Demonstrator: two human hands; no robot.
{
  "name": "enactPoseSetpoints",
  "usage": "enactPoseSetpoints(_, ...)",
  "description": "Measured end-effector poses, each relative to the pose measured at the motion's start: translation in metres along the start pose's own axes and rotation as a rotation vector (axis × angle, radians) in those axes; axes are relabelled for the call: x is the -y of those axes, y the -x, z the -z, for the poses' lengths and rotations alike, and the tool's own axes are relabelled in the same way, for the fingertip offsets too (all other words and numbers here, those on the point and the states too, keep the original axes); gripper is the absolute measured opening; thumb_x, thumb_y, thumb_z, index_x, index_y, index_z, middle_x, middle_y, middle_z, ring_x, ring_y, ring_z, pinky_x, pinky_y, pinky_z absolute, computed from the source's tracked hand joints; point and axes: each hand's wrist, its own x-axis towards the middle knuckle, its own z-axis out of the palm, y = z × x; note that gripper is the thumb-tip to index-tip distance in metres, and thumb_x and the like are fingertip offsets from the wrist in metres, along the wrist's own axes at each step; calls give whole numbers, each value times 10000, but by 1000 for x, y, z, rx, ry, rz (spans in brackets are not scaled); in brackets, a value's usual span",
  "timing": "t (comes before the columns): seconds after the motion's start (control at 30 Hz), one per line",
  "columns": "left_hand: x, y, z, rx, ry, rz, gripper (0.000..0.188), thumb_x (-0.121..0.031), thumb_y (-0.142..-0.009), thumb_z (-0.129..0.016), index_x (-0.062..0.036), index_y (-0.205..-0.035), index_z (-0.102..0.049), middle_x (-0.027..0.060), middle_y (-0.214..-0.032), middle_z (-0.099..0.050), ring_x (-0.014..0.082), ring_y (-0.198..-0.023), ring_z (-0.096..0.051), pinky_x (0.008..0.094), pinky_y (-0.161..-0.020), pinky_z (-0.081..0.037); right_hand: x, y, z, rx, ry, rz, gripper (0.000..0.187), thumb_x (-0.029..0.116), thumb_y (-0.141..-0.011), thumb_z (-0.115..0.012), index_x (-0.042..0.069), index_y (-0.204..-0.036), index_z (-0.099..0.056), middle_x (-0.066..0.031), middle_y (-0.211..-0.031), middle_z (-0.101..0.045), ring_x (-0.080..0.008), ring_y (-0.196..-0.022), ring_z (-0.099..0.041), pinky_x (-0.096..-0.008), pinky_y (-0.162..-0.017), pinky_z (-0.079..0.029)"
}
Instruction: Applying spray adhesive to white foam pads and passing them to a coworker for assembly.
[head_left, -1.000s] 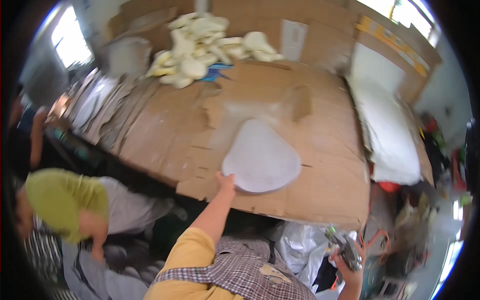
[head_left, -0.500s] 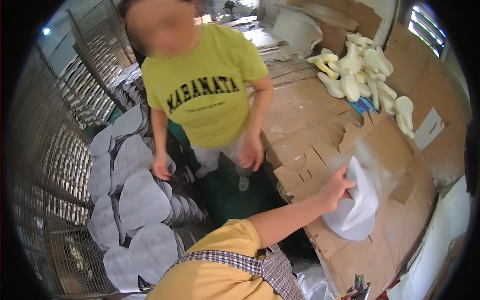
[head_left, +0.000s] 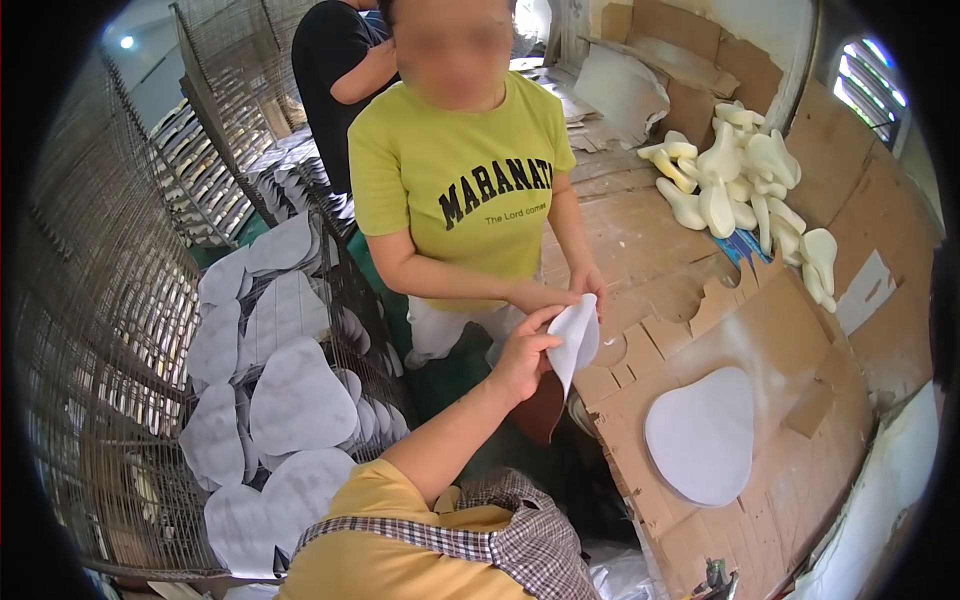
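Observation:
My left hand (head_left: 525,362) grips the edge of a flexible pale-grey, rounded sheet (head_left: 577,338), which is bent and held upright off the table. A co-worker in a yellow-green shirt has both hands (head_left: 575,290) at its upper edge, touching it. Lying flat on the cardboard-covered table (head_left: 790,470) is another grey sheet (head_left: 702,437), rounded at its broad end and narrower at the other; its edge suggests a stack. The tip of a small metal tool, perhaps a spray gun (head_left: 715,580), shows at the bottom edge. My right hand is out of view.
At left, a wire rack (head_left: 385,370) carries several similar grey sheets (head_left: 300,395). Cream saddle-shaped foam pads (head_left: 718,160) are heaped at the table's far right, against cardboard panels (head_left: 850,180). Another person in black (head_left: 325,90) stands behind the co-worker.
My left hand has carried a grey sheet leftward from the table to the co-worker, whose lowered hands have come together onto it. The white mist over the table has thinned.

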Motion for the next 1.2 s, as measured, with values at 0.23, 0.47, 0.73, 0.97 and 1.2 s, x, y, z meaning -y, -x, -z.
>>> enactPoseSetpoints(0.23,10,5,26,-183,36,-154,400,23,-785,-543,-86,-1170,-525,75,-997,-598,188,-906,-620,320,-766,-541,46,13,-28,-42,-133,58,239,148,-910,-623,-7,-1093,-623,-64,-988,-634,-150,-934,-561,-315,-807,-455)
enactPoseSetpoints(0.47,59,17,110,-500,332,-8,386,-338,-909,-512,-83,-1192,-570,113,-1156,-623,294,-1046,-605,452,-918,-498,45,34,-3,-220,-164,108,501,35,-795,-674,-62,-1257,-505,-53,-826,-618,-127,-720,-608,-266,-675,-509)
enactPoseSetpoints(0.73,166,9,81,-515,-7,550,168,-238,-861,-587,-75,-901,-582,69,-799,-614,257,-733,-614,358,-667,-518,61,63,-9,-122,-269,23,505,34,-762,-720,-52,-1225,-536,-72,-822,-629,-141,-738,-618,-283,-686,-507)
enactPoseSetpoints(0.97,170,1,57,-383,-76,563,116,-198,-859,-617,-84,-876,-604,48,-759,-636,235,-713,-633,340,-646,-521,68,83,10,-350,-109,4,493,101,-791,-719,-57,-1222,-541,-24,-831,-615,-89,-749,-582,-231,-678,-485)
enactPoseSetpoints(1.2,174,-6,71,-436,-67,613,108,-189,-857,-617,-83,-878,-610,47,-763,-635,232,-717,-629,340,-651,-521,71,79,-12,-15,-176,-19,492,13,-749,-731,-52,-1207,-563,-39,-845,-637,-114,-776,-609,-270,-722,-489)
